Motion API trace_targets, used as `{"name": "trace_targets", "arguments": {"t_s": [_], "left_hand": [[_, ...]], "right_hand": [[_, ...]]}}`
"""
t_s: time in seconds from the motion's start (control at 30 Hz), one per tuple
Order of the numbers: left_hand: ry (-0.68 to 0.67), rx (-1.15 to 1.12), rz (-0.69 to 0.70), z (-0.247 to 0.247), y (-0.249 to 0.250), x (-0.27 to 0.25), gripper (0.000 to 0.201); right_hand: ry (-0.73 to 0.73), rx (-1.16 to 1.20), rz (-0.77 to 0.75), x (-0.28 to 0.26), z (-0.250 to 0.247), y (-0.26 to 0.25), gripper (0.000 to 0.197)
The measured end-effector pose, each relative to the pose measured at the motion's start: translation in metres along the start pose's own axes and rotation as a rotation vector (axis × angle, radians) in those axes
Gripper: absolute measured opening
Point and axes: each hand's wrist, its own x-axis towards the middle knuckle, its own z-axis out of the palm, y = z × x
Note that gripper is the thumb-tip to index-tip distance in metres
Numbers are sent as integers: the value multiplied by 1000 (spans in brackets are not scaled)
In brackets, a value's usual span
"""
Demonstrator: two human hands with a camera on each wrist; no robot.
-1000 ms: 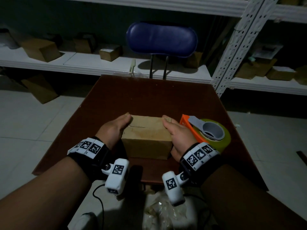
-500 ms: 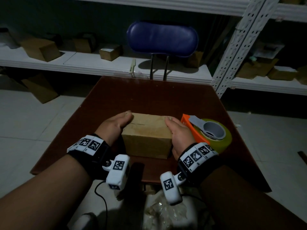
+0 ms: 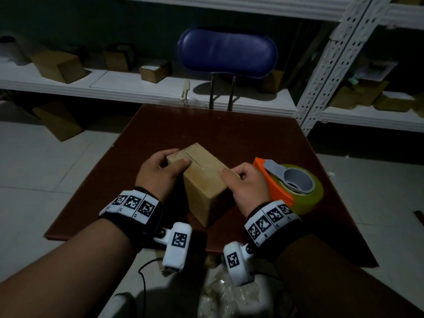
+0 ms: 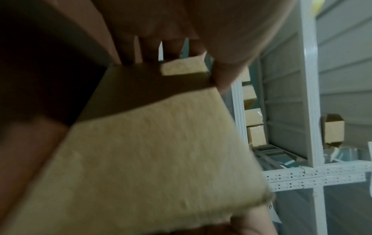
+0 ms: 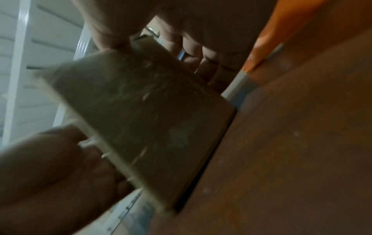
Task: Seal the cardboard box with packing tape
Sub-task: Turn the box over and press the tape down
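Box at near centre of the table, turned corner-on toward the near edge; top seam bare, no tape on it that shows. Left hand clamped on the far-left end, thumb over the top edge, fingers down the side; right hand clamped on the near-right end likewise. Tape lies flat just right of the right hand, in an orange dispenser. Judgement: small plain carton, likely light, walls stiff but flaps will give near the seam; dry card, not slippery; best held by the ends, as now, seam left free; one hand must pin it against sliding while tape is pulled.
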Motion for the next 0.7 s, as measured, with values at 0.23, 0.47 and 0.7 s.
{"name": "trace_targets", "arguments": {"t_s": [0.23,0.47,0.7], "left_hand": [[-252,-51,-44,2,0,-2,115],[-149,52,-37,-5,0,6,78],[15,49,-7,-6,2,12,20]], "right_hand": [[-152,25,86,-7,2,-8,35],[-268,85,140,-12,2,-13,23],[-253,39,133,-16,11,-9,41]]}}
